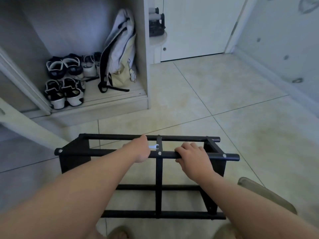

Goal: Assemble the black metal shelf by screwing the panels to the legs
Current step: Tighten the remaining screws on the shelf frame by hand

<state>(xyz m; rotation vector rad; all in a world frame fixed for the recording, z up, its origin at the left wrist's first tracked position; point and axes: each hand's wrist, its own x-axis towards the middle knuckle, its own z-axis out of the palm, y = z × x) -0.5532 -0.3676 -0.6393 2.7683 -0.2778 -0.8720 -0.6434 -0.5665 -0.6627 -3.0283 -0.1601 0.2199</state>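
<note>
Head view, black tubular shelf (158, 180) on its side, left hand (138, 150) holding white wrench (154, 147), right hand (191, 156) gripping leg (231, 157).

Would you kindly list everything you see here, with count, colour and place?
Shelf frame: one, black, on its side on the floor, foreground.
Screws: three showing, silver, along the near top tube.
Wrench: one, white, at the centre bar.
Shoes: several, dark and white, in the cupboard, left.
Backpack: one, white and cream, leaning in the cupboard, right.
Cupboard: one, pale, open, upper left.
Door: one, white, upper right.
Floor: one, beige tiles, underneath everything.
Left grip: one, bare hand, holds the wrench.
Right grip: one, bare hand, curled over the top tube.
</note>
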